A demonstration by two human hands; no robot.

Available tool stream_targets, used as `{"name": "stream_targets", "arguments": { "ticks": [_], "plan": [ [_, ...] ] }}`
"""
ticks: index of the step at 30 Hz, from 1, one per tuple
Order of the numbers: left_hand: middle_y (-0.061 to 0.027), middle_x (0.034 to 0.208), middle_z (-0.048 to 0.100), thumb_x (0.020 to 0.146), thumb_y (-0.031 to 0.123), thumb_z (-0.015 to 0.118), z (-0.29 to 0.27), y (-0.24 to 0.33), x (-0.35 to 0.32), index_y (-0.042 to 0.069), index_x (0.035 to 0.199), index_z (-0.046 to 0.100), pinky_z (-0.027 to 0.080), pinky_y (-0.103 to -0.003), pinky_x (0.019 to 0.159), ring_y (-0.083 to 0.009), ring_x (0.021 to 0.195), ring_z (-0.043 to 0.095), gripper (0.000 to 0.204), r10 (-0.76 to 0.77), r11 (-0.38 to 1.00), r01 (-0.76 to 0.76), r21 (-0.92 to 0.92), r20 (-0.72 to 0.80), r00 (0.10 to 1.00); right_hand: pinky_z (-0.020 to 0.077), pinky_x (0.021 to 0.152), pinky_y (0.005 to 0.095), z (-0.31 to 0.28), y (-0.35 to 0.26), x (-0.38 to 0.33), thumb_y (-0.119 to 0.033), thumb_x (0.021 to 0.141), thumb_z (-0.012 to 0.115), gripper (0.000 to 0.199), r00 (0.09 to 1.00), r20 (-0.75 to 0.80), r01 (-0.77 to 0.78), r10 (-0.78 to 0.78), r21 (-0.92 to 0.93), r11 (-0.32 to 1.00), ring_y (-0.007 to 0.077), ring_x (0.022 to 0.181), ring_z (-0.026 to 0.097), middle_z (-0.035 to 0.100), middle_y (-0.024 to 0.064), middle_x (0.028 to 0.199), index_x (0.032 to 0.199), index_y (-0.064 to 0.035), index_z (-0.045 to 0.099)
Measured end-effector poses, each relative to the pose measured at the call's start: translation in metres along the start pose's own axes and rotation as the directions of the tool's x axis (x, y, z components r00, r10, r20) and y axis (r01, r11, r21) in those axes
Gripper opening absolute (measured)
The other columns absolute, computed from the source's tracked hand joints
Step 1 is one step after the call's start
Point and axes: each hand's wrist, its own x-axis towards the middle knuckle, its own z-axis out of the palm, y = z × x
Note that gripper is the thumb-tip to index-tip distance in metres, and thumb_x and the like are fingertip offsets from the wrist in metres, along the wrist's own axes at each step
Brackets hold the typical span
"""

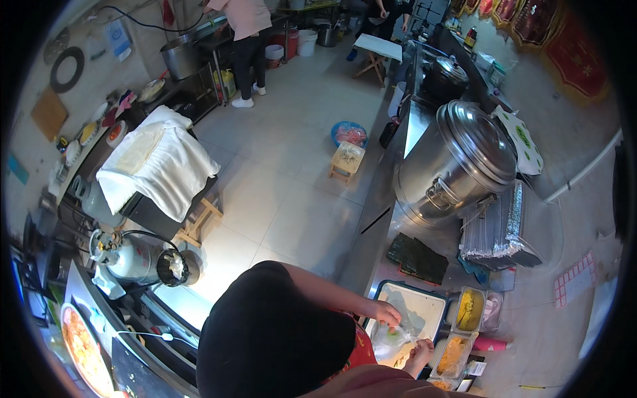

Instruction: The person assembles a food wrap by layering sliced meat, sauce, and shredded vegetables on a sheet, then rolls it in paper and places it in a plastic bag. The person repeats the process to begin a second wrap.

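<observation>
A thin, clear plastic bag (387, 341) glistens with creases between the hands (386, 312), over a smooth, pale tray (431, 306). Near the hands, dark sheets (417, 257) look rough; farther off, a glossy metal pot (424, 179) gleams. Matt white cloth (162, 159) and a bare wooden stool (340, 176) stand well apart from them.

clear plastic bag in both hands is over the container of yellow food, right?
Not quite: the head view shows the clear plastic bag, in both left hand and right hand, over the white tray. The container of yellow food stands beside that tray.
</observation>
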Motion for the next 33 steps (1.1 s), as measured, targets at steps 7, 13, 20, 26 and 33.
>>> {"name": "stream_targets", "arguments": {
  "ticks": [7,13,20,26,33],
  "plan": [
    [-0.0127,0.128,0.060,0.102,0.018,0.054,0.019,0.055,0.016,-0.001,0.127,0.061,0.044,-0.030,0.098,-0.0163,0.108,0.057,0.033,0.300,0.840,-0.222,-0.495,0.081,0.951,0.0420,0.073,0.0213,0.005,-0.080,-0.070,0.000,0.085,0.061,0.031,0.959,0.091,0.242,-0.269,0.239,0.940,0.0079,0.074,0.051,0.054,-0.0017,0.082,0.115,-0.0072,0.059],
    [-0.0185,0.140,0.052,0.102,0.023,0.059,0.047,0.085,0.022,-0.002,0.154,0.028,0.044,-0.037,0.102,-0.0277,0.125,0.054,0.065,0.478,0.834,-0.511,0.209,0.191,0.858,0.0431,0.082,0.0281,0.065,-0.099,-0.149,-0.005,0.093,0.065,0.052,0.805,0.071,0.569,-0.589,-0.372,0.733,0.0144,0.090,0.052,0.054,0.0032,0.102,0.142,-0.0053,0.049],
    [-0.0249,0.140,0.043,0.091,0.017,0.068,0.072,0.121,0.017,-0.007,0.145,0.030,0.045,-0.045,0.101,-0.0424,0.125,0.049,0.071,0.515,0.723,-0.678,0.131,0.553,0.655,0.0474,0.096,0.0325,-0.003,-0.085,-0.171,-0.009,0.091,0.064,0.052,0.820,0.017,0.567,-0.572,-0.160,0.808,0.0206,0.112,0.057,0.060,0.0124,0.127,0.141,-0.0052,0.049],
    [-0.0238,0.131,0.052,0.091,0.014,0.066,0.100,0.138,0.007,-0.007,0.130,0.049,0.046,-0.045,0.100,-0.0398,0.120,0.054,0.047,0.710,0.538,-0.839,-0.083,0.581,0.398,0.0588,0.074,0.0337,-0.055,-0.141,-0.321,0.012,0.083,0.061,0.046,0.801,-0.528,0.407,-0.282,0.135,0.903,0.0236,0.090,0.060,0.059,0.0163,0.109,0.126,-0.0038,0.054],
    [-0.0117,0.110,0.068,0.098,0.009,0.058,0.076,0.077,-0.048,0.000,0.121,0.064,0.051,-0.034,0.092,-0.0193,0.107,0.064,0.025,0.052,0.994,-0.104,0.043,0.642,0.765,0.0535,0.089,0.0312,-0.099,-0.176,-0.495,-0.012,0.093,0.062,0.044,0.169,-0.885,0.561,-0.435,-0.276,0.780,0.0192,0.108,0.061,0.054,0.0137,0.134,0.136,-0.0054,0.055]
  ]
}}
